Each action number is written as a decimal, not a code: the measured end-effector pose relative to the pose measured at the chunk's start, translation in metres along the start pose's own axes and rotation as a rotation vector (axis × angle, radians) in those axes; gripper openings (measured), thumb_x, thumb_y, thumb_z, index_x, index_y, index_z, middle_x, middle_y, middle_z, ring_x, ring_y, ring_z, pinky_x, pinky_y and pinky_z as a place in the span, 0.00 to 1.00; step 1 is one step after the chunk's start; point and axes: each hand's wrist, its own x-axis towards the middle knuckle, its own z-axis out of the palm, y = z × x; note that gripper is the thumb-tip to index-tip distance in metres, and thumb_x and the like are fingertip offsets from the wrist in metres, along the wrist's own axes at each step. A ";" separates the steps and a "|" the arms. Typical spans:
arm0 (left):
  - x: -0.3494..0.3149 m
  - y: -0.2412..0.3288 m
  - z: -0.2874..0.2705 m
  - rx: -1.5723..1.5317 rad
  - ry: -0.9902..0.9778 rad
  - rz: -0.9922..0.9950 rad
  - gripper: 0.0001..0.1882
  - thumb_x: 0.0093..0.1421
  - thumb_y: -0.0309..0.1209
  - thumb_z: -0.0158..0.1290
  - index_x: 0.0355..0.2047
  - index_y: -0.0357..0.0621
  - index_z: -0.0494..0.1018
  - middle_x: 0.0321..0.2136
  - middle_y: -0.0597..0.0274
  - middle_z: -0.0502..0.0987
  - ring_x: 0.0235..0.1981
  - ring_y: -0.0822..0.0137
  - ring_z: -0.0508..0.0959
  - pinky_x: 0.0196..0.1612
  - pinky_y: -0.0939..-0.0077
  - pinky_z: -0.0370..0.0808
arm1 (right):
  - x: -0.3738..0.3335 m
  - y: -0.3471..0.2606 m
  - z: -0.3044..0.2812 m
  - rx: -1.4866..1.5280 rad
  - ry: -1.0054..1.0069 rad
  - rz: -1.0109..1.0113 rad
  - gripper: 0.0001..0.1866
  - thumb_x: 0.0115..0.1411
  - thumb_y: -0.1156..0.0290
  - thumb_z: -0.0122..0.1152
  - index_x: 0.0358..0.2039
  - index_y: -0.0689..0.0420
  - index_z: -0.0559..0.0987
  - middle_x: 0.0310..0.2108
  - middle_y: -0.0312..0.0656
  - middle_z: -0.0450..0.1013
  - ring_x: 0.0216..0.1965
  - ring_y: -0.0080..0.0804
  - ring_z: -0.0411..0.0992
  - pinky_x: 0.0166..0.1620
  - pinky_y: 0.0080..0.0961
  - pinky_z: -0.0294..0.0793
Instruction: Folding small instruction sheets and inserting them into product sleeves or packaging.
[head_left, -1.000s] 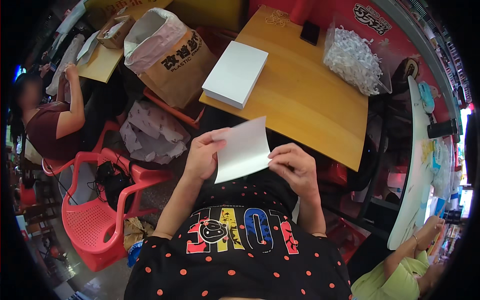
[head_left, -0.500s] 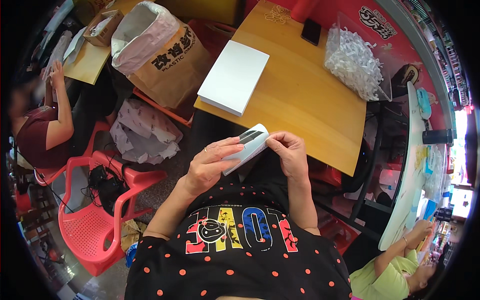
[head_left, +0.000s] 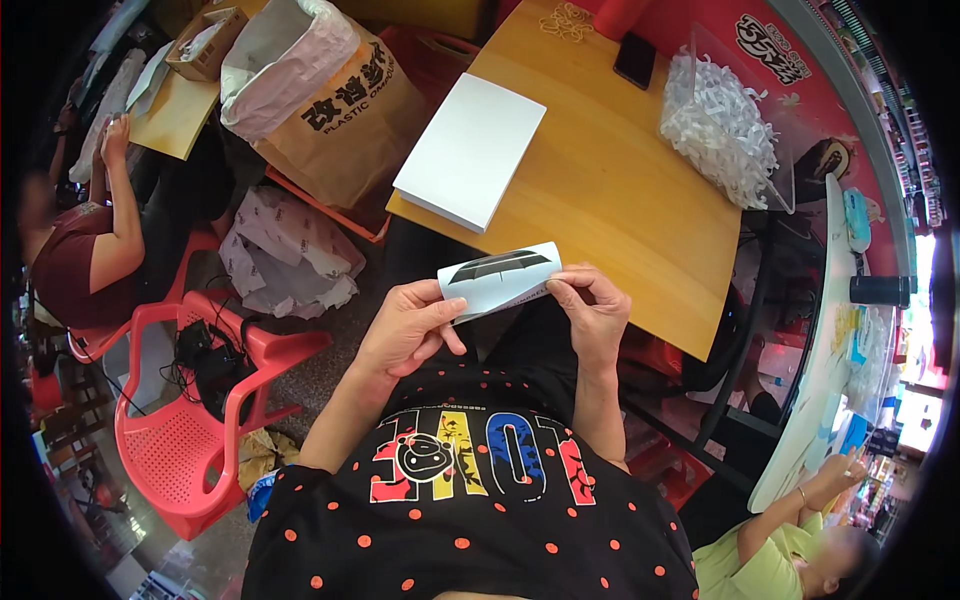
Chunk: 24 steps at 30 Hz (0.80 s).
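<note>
A pale blue paper card printed with a black umbrella is stretched between my two hands, slightly curled. My left hand pinches its left end between thumb and fingers, the lower fingers loosely bent. At the other end, the thumb and forefinger of my right hand grip the lower right corner. Just beyond the card, a thick white stack of paper or a white box lies at the near left corner of the wooden table; I cannot tell which it is.
On the table stand a clear bin of white paper strips and a dark phone, with rubber bands farther back. To the left are a large paper bag, crumpled plastic and a red chair. People sit on both sides.
The card has turned from steeply tilted to nearly level, showing its umbrella face fully. My left hand has shifted its grip to the card's left end; my right hand moved slightly right.
</note>
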 end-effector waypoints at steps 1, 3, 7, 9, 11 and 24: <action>0.002 -0.002 -0.001 0.038 -0.014 0.008 0.14 0.60 0.24 0.51 0.45 0.28 0.71 0.33 0.52 0.78 0.20 0.68 0.81 0.09 0.89 0.64 | -0.001 0.000 0.000 -0.006 0.018 0.018 0.03 0.52 0.80 0.65 0.29 0.64 0.80 0.28 0.37 0.77 0.29 0.17 0.72 0.33 0.12 0.71; 0.002 -0.002 0.003 0.083 0.005 0.050 0.13 0.60 0.22 0.50 0.44 0.29 0.72 0.35 0.50 0.78 0.22 0.67 0.81 0.12 0.88 0.68 | -0.002 0.003 0.000 0.020 0.040 0.052 0.03 0.52 0.80 0.66 0.28 0.64 0.81 0.27 0.37 0.77 0.28 0.17 0.73 0.33 0.12 0.71; 0.003 -0.009 0.012 0.063 0.055 0.143 0.13 0.61 0.22 0.47 0.44 0.27 0.72 0.38 0.46 0.78 0.32 0.61 0.82 0.30 0.79 0.80 | -0.002 0.013 -0.002 0.076 0.059 0.116 0.03 0.52 0.79 0.66 0.28 0.64 0.81 0.26 0.36 0.78 0.28 0.17 0.73 0.34 0.12 0.72; 0.005 -0.011 0.008 0.009 0.044 0.153 0.13 0.61 0.22 0.45 0.44 0.26 0.72 0.38 0.44 0.77 0.36 0.58 0.81 0.38 0.74 0.79 | -0.002 0.014 -0.002 0.071 0.049 0.144 0.03 0.52 0.78 0.66 0.28 0.64 0.81 0.26 0.36 0.78 0.28 0.17 0.73 0.34 0.12 0.72; 0.006 -0.012 0.007 -0.063 0.018 0.183 0.14 0.61 0.22 0.43 0.44 0.26 0.71 0.39 0.44 0.77 0.37 0.57 0.81 0.42 0.71 0.79 | -0.003 0.014 -0.001 0.071 0.047 0.164 0.03 0.52 0.78 0.66 0.28 0.63 0.80 0.26 0.36 0.77 0.28 0.17 0.73 0.34 0.13 0.72; 0.009 -0.019 0.010 0.111 0.160 0.281 0.10 0.60 0.24 0.53 0.40 0.32 0.76 0.34 0.53 0.79 0.33 0.67 0.81 0.37 0.79 0.79 | 0.004 0.013 0.005 0.255 0.005 0.261 0.05 0.52 0.81 0.64 0.30 0.65 0.78 0.28 0.41 0.78 0.29 0.21 0.75 0.35 0.16 0.75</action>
